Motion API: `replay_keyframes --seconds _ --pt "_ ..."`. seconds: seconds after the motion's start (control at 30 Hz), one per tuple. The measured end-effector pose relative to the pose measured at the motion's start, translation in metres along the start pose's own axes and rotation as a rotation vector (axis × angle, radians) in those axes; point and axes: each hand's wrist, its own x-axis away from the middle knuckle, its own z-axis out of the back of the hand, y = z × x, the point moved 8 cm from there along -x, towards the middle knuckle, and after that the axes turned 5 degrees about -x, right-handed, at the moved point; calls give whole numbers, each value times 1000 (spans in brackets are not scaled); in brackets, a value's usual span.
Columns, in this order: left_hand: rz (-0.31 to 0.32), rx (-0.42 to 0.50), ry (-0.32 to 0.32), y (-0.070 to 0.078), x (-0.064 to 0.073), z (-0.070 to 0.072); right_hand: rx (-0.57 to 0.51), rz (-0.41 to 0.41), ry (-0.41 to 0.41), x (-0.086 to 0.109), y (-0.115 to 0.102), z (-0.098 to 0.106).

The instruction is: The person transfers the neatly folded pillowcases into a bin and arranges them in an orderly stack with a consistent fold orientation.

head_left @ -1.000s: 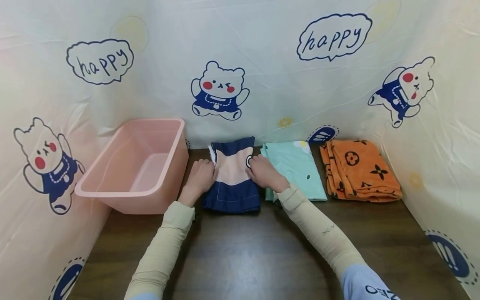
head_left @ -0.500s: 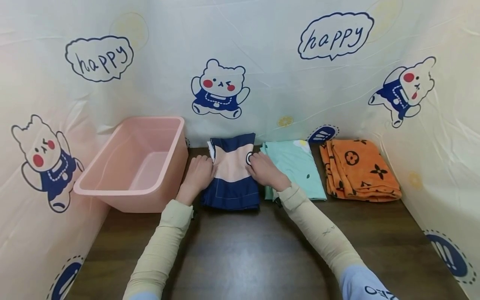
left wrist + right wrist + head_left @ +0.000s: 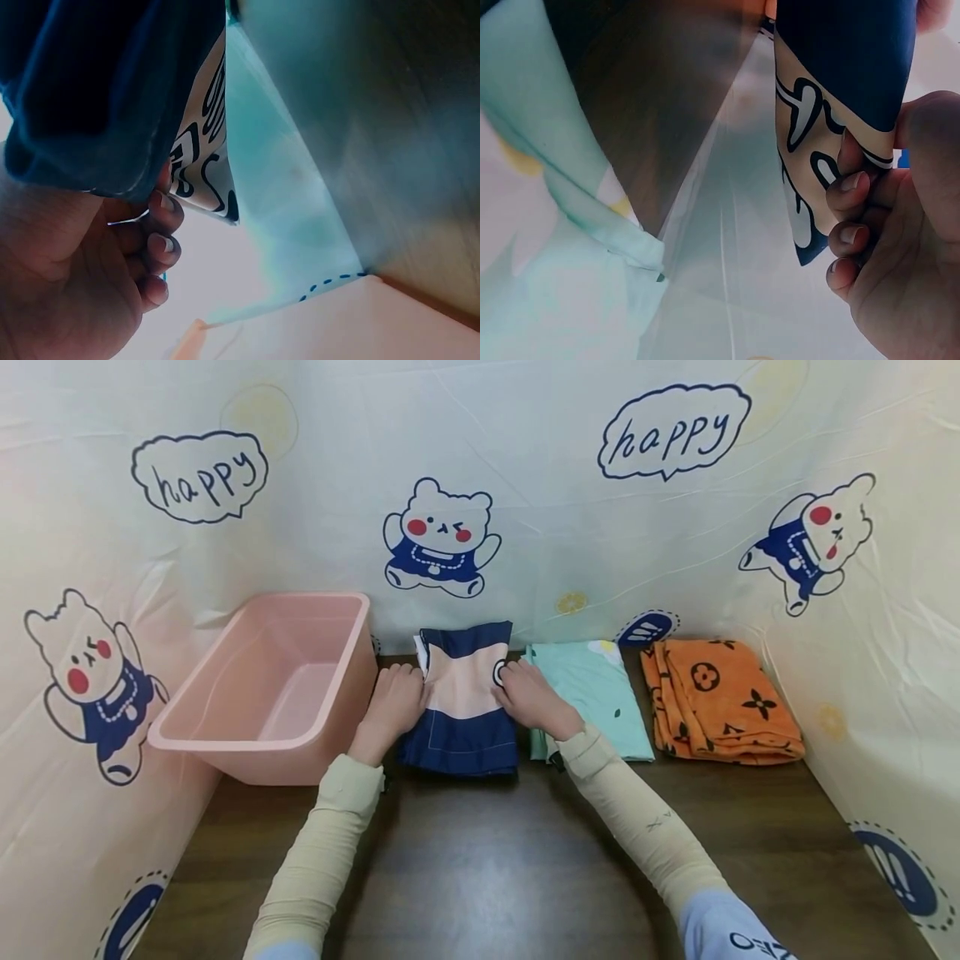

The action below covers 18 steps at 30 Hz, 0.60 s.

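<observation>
A folded navy and peach garment (image 3: 467, 687) is held between both hands, beside the pink tub. My left hand (image 3: 399, 697) pinches its left edge, fingertips curled beneath the cloth in the left wrist view. On the opposite edge, my right hand (image 3: 531, 695) pinches the fabric, its curled fingers (image 3: 847, 193) showing against the underside. Dark lettering is visible on the peach underside of the garment (image 3: 810, 150) in the right wrist view. Both wrist views show the cloth apart from the tabletop. Its inner layers are hidden.
The pink plastic tub (image 3: 341, 714) stands to the left. A folded mint-green cloth (image 3: 592, 702) lies right of the garment, and a folded orange cloth (image 3: 723, 702) farther right. A printed curtain (image 3: 525, 560) hangs behind the brown table (image 3: 480, 860).
The garment has risen slightly and shifted a little away toward the curtain, its near edge swinging slightly left. My left hand moved a bit left and away; my right hand barely moved.
</observation>
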Motion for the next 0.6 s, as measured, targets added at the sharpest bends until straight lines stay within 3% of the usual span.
replay_keyframes --seconds 0.6 --pt "3 -50 11 1 2 16 16 27 25 0 -1 8"
